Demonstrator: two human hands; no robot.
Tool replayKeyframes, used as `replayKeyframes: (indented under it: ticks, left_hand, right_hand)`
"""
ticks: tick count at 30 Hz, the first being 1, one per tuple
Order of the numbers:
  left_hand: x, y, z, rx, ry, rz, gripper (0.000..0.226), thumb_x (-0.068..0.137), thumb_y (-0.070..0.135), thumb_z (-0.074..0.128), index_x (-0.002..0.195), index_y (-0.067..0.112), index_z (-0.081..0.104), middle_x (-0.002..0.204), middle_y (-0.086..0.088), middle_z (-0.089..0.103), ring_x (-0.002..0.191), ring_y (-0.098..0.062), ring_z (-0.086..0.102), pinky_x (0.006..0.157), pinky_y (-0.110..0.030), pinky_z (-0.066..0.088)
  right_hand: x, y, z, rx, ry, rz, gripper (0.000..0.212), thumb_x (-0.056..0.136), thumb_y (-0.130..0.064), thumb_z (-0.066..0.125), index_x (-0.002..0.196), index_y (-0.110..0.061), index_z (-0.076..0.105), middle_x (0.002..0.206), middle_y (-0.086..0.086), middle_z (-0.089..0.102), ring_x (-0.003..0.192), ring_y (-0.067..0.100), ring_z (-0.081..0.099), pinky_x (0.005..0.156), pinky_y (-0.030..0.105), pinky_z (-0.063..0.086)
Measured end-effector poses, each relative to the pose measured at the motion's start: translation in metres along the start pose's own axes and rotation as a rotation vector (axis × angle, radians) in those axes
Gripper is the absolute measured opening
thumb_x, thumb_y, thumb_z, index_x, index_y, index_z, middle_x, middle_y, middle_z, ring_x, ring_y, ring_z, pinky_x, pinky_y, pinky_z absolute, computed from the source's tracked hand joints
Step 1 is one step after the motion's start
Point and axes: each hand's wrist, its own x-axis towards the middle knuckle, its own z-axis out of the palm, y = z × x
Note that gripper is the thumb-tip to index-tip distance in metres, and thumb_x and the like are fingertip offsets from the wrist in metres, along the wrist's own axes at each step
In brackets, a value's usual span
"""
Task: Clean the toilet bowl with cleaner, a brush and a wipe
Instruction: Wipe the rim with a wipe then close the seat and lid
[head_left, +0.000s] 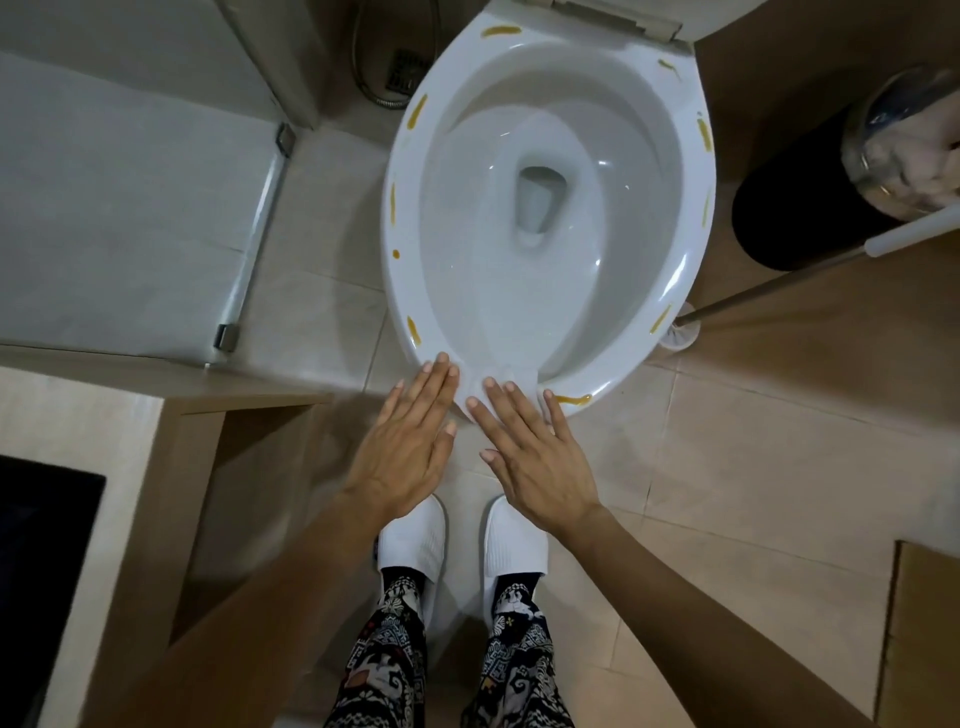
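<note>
- I am standing over the toilet bowl (550, 218), looking straight down into it; the seat is up and the white rim is exposed all the way round.
- My left hand (402, 441) is flat, fingers straight and together, gripping nothing; its fingertips reach the front edge of the rim, though I cannot tell whether they press on it.
- My right hand (540, 457) is flat too, fingers spread and straight, holding nothing; the fingertips lie on a pale sheet (498, 382) draped over the front lip of the bowl.
- That sheet appears to run on down the inside of the bowl towards the water; whether it is a wipe or paper I cannot tell.
- Yellow-brown streaks (415, 111) are dotted around the rim on both sides, with one (574, 399) just beside my right fingertips at the front.
- The toilet brush handle (810, 270) slants across on the right, its base (680, 332) sitting on the floor just beside the bowl.
- A black bin (789, 208) with a clear liner stands further right, near the brush handle.
- My white shoes (413, 540) are on the tiled floor (753, 467) below my hands, patterned trousers (384, 649) above them.
- A glass shower door (254, 228) and a floor drain (402, 75) lie to the left of the bowl.
</note>
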Motion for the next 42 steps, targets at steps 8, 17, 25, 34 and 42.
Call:
replayKeyframes:
  ticks: [8, 17, 25, 34, 42]
  left_hand:
    - [0.02, 0.0, 0.007, 0.013, 0.048, 0.023, 0.057, 0.099, 0.036, 0.013, 0.15, 0.014, 0.002, 0.159, 0.001, -0.003, 0.145, -0.005, -0.009, 0.116, -0.021, -0.011]
    - [0.022, 0.0, 0.019, -0.002, 0.076, 0.035, 0.063, 0.099, 0.04, 0.018, 0.15, 0.013, -0.004, 0.159, 0.0, -0.008, 0.146, -0.01, -0.012, 0.116, -0.023, -0.009]
    - [0.021, -0.002, 0.014, 0.02, 0.049, 0.049, 0.061, 0.099, 0.038, 0.019, 0.151, 0.013, -0.001, 0.159, -0.001, -0.004, 0.146, -0.011, -0.008, 0.119, -0.035, 0.006]
    - [0.02, 0.0, 0.013, 0.012, 0.023, 0.028, 0.063, 0.098, 0.042, 0.017, 0.151, 0.015, -0.005, 0.159, 0.002, -0.01, 0.145, -0.009, -0.013, 0.117, -0.031, -0.001]
    - [0.024, 0.004, 0.012, 0.082, 0.063, 0.054, 0.061, 0.099, 0.038, 0.019, 0.151, 0.01, 0.002, 0.158, -0.001, -0.003, 0.145, -0.01, -0.009, 0.115, -0.021, -0.01]
  right_hand:
    - [-0.009, -0.008, -0.001, 0.086, -0.006, 0.099, 0.056, 0.104, -0.036, 0.013, 0.15, -0.01, 0.029, 0.158, 0.007, 0.022, 0.146, 0.018, 0.019, 0.12, 0.039, 0.008]
    - [-0.006, -0.013, 0.002, 0.231, 0.099, 0.284, 0.055, 0.103, -0.034, 0.017, 0.15, -0.01, 0.03, 0.158, 0.005, 0.023, 0.147, 0.018, 0.017, 0.121, 0.041, 0.005]
    - [-0.019, 0.017, -0.004, 0.24, 0.119, 0.38, 0.054, 0.103, -0.035, 0.012, 0.15, -0.014, 0.029, 0.157, 0.001, 0.024, 0.146, 0.014, 0.019, 0.121, 0.039, 0.003]
    - [-0.017, 0.001, -0.005, 0.275, 0.017, 0.264, 0.056, 0.103, -0.037, 0.007, 0.152, -0.013, 0.021, 0.159, 0.002, 0.016, 0.148, 0.015, 0.011, 0.121, 0.038, 0.002]
    - [-0.023, 0.039, -0.008, 0.263, 0.044, 0.34, 0.058, 0.103, -0.041, 0.008, 0.153, -0.013, 0.018, 0.16, 0.003, 0.012, 0.149, 0.013, 0.003, 0.121, 0.033, -0.002]
